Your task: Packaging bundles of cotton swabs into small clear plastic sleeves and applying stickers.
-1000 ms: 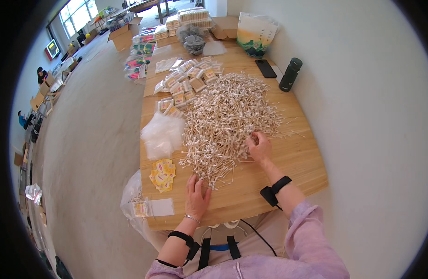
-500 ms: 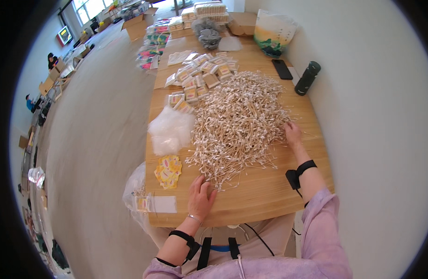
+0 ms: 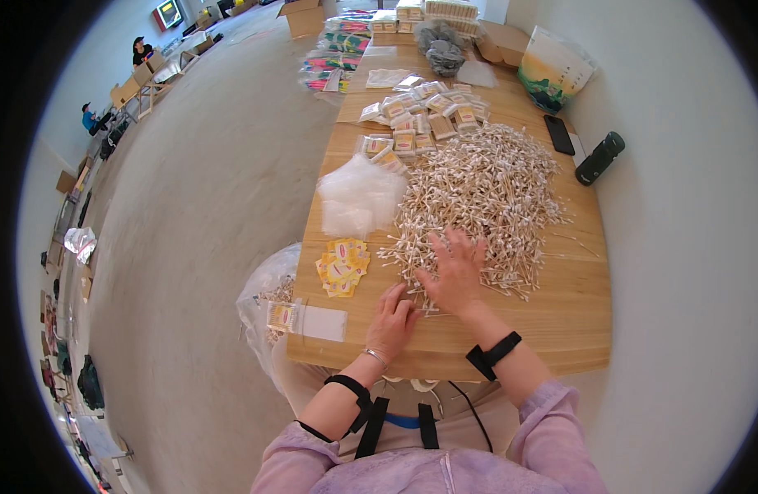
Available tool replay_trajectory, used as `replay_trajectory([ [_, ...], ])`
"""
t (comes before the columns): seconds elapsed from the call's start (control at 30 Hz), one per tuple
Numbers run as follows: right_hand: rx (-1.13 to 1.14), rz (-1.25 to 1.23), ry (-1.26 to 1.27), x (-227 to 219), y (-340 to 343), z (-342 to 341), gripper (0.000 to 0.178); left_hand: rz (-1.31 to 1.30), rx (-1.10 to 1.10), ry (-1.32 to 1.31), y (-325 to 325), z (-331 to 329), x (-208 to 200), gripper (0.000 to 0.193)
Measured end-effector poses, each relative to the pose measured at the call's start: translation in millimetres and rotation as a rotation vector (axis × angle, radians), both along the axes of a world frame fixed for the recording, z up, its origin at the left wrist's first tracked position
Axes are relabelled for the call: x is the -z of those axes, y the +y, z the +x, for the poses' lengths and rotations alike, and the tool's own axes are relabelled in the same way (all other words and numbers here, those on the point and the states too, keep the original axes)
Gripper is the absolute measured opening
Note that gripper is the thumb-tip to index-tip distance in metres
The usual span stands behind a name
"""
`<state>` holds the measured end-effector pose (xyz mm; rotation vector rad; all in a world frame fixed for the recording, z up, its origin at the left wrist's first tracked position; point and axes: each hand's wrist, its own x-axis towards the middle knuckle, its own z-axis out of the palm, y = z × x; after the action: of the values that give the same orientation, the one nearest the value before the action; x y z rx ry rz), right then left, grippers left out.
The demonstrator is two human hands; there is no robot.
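Observation:
A big loose heap of cotton swabs covers the middle of the wooden table. My right hand lies on the heap's near side, fingers spread, palm down, gripping nothing that I can see. Just left of it, my left hand rests on the tabletop at the heap's near edge, fingers bent and slightly apart. A few stray swabs lie beside its fingertips; whether it touches them I cannot tell. Left of the heap are a stack of clear plastic bags and a scatter of yellow cards.
At the table's near left corner lie a filled swab packet and a white strip. A clear sack of swabs hangs beside that edge. Farther back are packed swab packets, a phone and a dark bottle near the wall.
My right hand has moved from the heap's right edge leftward to its near side, beside my left hand. The heap's right edge is drawn in, leaving a few swabs behind. The view has shifted.

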<state>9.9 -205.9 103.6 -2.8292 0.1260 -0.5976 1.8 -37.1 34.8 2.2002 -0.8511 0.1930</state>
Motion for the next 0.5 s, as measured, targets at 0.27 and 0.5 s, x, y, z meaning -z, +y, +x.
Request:
replay_trajectory([
  [0.27, 0.088, -0.144, -0.079, 28.4, -50.6, 7.4, 0.036, -0.049, -0.04, 0.036, 2.0, 1.4, 0.4, 0.013],
  [0.5, -0.005, -0.199, -0.123, 7.0, -9.8, 36.4, 0.032, -0.084, -0.07, 0.034, 1.6, 4.3, 1.4, 0.019],
])
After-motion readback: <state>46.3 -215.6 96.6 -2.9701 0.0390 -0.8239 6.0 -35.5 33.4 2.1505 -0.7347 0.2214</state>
